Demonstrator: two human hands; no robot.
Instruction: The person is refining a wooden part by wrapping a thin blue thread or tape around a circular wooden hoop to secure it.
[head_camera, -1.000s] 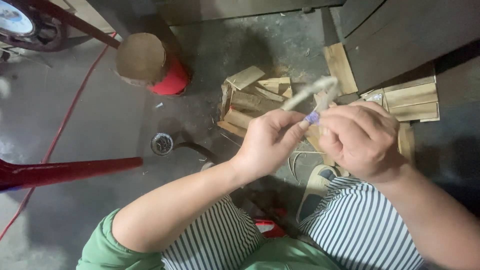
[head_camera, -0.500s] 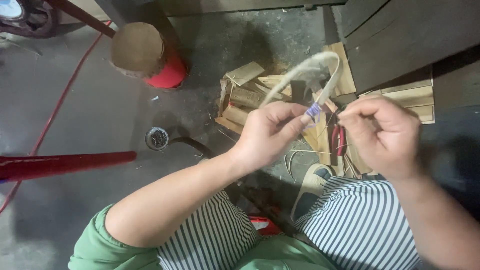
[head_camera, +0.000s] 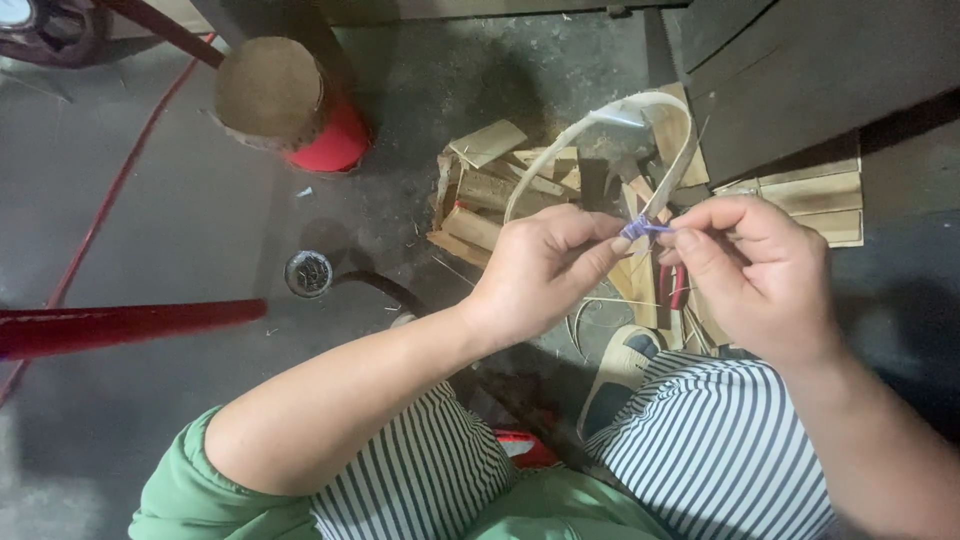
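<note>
Seen from above, looking down over striped trouser legs (head_camera: 720, 450) and a green shirt hem (head_camera: 540, 505) toward a grey concrete floor (head_camera: 180, 220).

Left hand (head_camera: 540, 275) curled nearly shut, thumb and forefinger pinched on the crossing ends of a pale bent strip (head_camera: 600, 125), right where a purple tie (head_camera: 638, 229) wraps them. Other fingers folded under, loosely.

Right hand (head_camera: 760, 270) also closed in a pinch, fingertips gripping the free end of the purple tie, just beside the left thumb. Both hands almost touching, held above the knees.

Pale bent strip arched up and away from the hands in a loop, top of the loop over a heap of short wooden offcuts (head_camera: 500, 195) on the floor. Purple tie small, stretched between the two pinches.

Below the right hand, red-handled pliers (head_camera: 672, 285) lying on the floor among thin shavings, partly hidden. Toe of a light shoe (head_camera: 625, 370) near them.

Farther left, a round floor drain (head_camera: 308, 273), a red bar (head_camera: 120, 325) crossing the lower left, and a red stool with a tan round top (head_camera: 275, 95) near the top edge. Dark wooden boards (head_camera: 820, 80) at upper right.
</note>
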